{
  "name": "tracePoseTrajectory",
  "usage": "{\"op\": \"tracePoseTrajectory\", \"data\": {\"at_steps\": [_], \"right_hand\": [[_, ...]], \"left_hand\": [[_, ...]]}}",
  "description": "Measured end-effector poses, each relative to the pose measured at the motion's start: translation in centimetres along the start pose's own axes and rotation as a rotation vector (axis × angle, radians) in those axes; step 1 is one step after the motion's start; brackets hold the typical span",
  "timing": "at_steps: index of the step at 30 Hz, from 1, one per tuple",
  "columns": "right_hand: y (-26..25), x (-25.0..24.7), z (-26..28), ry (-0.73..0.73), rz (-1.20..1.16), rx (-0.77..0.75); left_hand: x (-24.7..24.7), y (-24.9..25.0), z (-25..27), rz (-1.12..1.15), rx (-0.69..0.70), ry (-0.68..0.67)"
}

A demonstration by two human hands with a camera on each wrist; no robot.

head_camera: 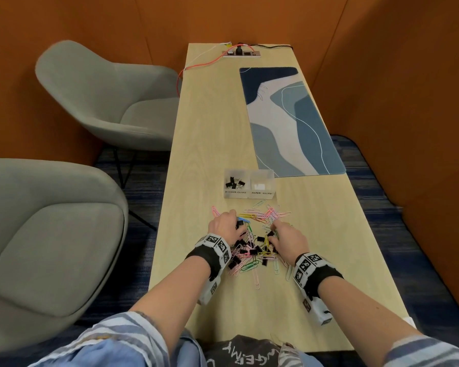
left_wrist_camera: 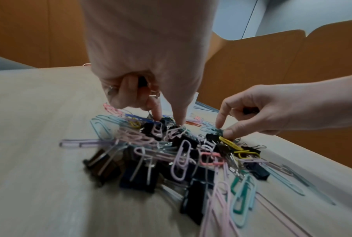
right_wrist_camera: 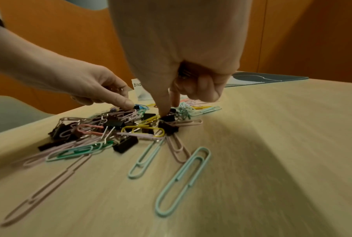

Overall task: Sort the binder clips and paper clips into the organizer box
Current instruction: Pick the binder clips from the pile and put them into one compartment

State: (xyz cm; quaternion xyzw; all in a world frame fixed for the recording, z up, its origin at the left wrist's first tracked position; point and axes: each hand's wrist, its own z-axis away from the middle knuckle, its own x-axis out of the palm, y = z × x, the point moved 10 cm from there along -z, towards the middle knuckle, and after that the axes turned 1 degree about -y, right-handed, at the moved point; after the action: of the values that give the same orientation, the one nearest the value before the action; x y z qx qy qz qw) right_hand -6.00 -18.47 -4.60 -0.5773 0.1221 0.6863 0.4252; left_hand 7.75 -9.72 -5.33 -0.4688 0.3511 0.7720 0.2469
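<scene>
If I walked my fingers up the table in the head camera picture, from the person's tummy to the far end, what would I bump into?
Pile of clips with both hands in it → organizer box → blue desk mat → power strip at the far edge.

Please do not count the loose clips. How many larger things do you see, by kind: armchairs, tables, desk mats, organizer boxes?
Grey armchairs: 2
Table: 1
Desk mat: 1
Organizer box: 1
Total: 5
</scene>
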Motion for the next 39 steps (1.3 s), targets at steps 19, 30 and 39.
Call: {"op": "tracePoseTrajectory", "data": {"at_steps": [19,30,39], "right_hand": [[5.2,0.7,0.2,-0.022,-0.6,0.406],[3.8,3.1,0.5,-0.094,-1.361,0.503],[4.0,3.0,0.6,-0.155,-1.232,0.473]], "left_hand": [[-0.8,-0.3,0.0,0.102,-0.015,-0.002],[0.1,-0.6,-0.2,0.381,0.0,-0.068],[1.3,-0.7,-0.4,0.669,-0.075,-0.232]]}}
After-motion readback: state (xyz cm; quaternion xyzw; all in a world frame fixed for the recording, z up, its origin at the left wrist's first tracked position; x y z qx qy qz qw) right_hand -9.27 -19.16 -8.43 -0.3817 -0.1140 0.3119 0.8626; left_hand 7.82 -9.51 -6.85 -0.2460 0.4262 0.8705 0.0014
